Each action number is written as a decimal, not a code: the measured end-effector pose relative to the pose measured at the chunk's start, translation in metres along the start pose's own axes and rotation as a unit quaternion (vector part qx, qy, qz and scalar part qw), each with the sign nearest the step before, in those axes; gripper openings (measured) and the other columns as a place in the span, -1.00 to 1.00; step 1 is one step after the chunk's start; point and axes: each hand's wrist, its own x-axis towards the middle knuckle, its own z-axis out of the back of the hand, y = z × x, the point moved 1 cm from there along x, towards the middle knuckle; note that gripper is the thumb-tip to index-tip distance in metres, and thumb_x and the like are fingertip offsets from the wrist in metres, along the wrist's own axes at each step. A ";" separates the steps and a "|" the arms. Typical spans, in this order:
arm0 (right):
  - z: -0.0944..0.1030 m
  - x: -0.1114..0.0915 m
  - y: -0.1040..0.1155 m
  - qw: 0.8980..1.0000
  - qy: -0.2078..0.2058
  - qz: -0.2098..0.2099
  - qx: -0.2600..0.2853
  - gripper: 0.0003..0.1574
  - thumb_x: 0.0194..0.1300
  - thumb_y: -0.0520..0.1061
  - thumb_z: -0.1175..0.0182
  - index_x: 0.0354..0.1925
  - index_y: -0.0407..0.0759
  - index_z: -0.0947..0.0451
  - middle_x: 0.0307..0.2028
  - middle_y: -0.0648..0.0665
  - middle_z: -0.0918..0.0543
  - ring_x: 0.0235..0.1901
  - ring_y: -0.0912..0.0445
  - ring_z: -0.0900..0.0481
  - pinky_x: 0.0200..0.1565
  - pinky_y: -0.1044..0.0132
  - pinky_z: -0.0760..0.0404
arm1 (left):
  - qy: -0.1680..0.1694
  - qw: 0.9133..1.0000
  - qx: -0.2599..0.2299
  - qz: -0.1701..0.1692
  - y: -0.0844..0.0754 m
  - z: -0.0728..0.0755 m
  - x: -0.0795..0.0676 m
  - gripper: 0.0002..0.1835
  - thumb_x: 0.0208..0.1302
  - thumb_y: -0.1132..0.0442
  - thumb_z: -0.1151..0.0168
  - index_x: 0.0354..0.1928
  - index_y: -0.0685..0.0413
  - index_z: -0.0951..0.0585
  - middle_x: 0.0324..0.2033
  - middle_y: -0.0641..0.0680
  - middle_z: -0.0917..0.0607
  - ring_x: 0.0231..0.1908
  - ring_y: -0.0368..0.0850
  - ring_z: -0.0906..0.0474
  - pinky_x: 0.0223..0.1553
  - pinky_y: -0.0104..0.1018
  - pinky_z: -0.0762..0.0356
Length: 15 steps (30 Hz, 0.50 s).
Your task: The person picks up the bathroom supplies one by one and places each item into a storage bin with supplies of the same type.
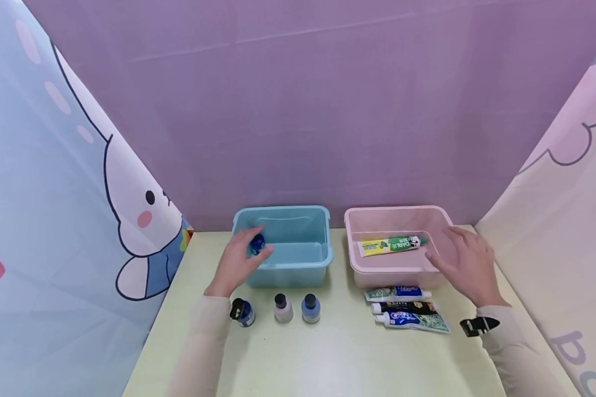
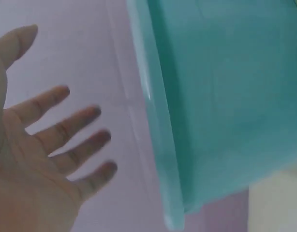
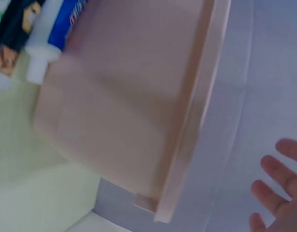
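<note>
My left hand (image 1: 238, 258) hovers over the left end of the teal bin (image 1: 290, 275), fingers spread and holding nothing. Below it in the bin lies a dark blue bottle (image 1: 257, 242), partly hidden by the hand. In the left wrist view the bare palm (image 2: 37, 169) faces the camera beside the bin's rim. My right hand (image 1: 469, 267) is above the right end of the pink bin (image 1: 397, 278), fingers apart and nothing between them. A green and yellow toothpaste tube (image 1: 389, 245) lies inside that bin. The right wrist view catches only the fingers (image 3: 284, 179), clear of the rim.
In front of the teal bin stand a dark blue bottle (image 1: 243, 312), a pale pink bottle (image 1: 283, 309) and a lighter blue bottle (image 1: 310, 309), all black-capped. Three toothpaste tubes (image 1: 412, 321) lie before the pink bin. A purple cloth (image 1: 298, 110) hangs behind the bins.
</note>
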 end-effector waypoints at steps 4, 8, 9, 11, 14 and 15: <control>-0.004 -0.016 0.007 0.999 -0.008 0.008 0.030 -0.37 0.08 0.07 -0.38 0.05 -0.24 -0.54 0.15 -0.31 -0.47 0.14 -0.32 -0.28 0.13 -0.35 -0.03 | -0.043 0.995 -0.089 -0.016 -0.010 -0.011 -0.010 -0.45 0.26 -0.27 -0.14 0.20 -0.19 -0.52 0.17 -0.03 -0.57 0.23 -0.01 -0.42 0.17 0.07 -0.44; -0.009 -0.033 0.015 0.998 -0.012 0.008 0.053 -0.53 0.03 -0.07 -0.42 -0.09 -0.21 -0.58 0.03 -0.27 -0.51 0.01 -0.27 -0.31 0.02 -0.33 -0.07 | -0.083 0.984 -0.151 -0.048 -0.018 -0.029 -0.019 -0.60 0.29 -0.13 -0.19 0.06 -0.12 -0.61 0.00 -0.02 -0.66 0.03 -0.13 -0.55 -0.02 -0.06 -0.57; -0.010 -0.036 0.017 0.998 -0.016 0.008 0.056 -0.55 0.02 -0.09 -0.42 -0.11 -0.21 -0.58 -0.01 -0.26 -0.51 -0.03 -0.25 -0.31 0.00 -0.32 -0.08 | -0.087 0.981 -0.163 -0.053 -0.021 -0.034 -0.022 -0.63 0.29 -0.11 -0.20 0.04 -0.12 -0.62 -0.02 -0.02 -0.68 -0.01 -0.15 -0.56 -0.05 -0.08 -0.58; -0.012 -0.044 0.020 0.998 -0.025 0.005 0.062 -0.56 0.00 -0.11 -0.43 -0.12 -0.20 -0.58 -0.06 -0.25 -0.52 -0.07 -0.23 -0.31 -0.02 -0.30 -0.08 | -0.100 0.976 -0.185 -0.058 -0.027 -0.046 -0.026 -0.71 0.29 -0.06 -0.22 -0.02 -0.15 -0.64 -0.08 -0.05 -0.70 -0.07 -0.20 -0.58 -0.05 -0.07 -0.57; -0.016 -0.055 0.023 0.997 -0.036 -0.006 0.068 -0.56 -0.02 -0.15 -0.43 -0.13 -0.19 -0.58 -0.13 -0.24 -0.54 -0.10 -0.20 -0.32 -0.03 -0.28 -0.08 | -0.111 0.971 -0.206 -0.052 -0.037 -0.061 -0.034 -0.78 0.30 -0.01 -0.23 -0.08 -0.17 -0.65 -0.16 -0.11 -0.70 -0.16 -0.22 -0.58 -0.09 -0.10 -0.57; -0.019 -0.058 0.023 0.997 -0.038 -0.012 0.072 -0.57 -0.01 -0.15 -0.42 -0.12 -0.19 -0.58 -0.13 -0.24 -0.54 -0.10 -0.20 -0.32 -0.03 -0.29 -0.08 | -0.118 0.970 -0.207 -0.054 -0.041 -0.066 -0.036 -0.80 0.30 0.01 -0.23 -0.09 -0.17 -0.65 -0.19 -0.13 -0.69 -0.18 -0.22 -0.58 -0.10 -0.13 -0.57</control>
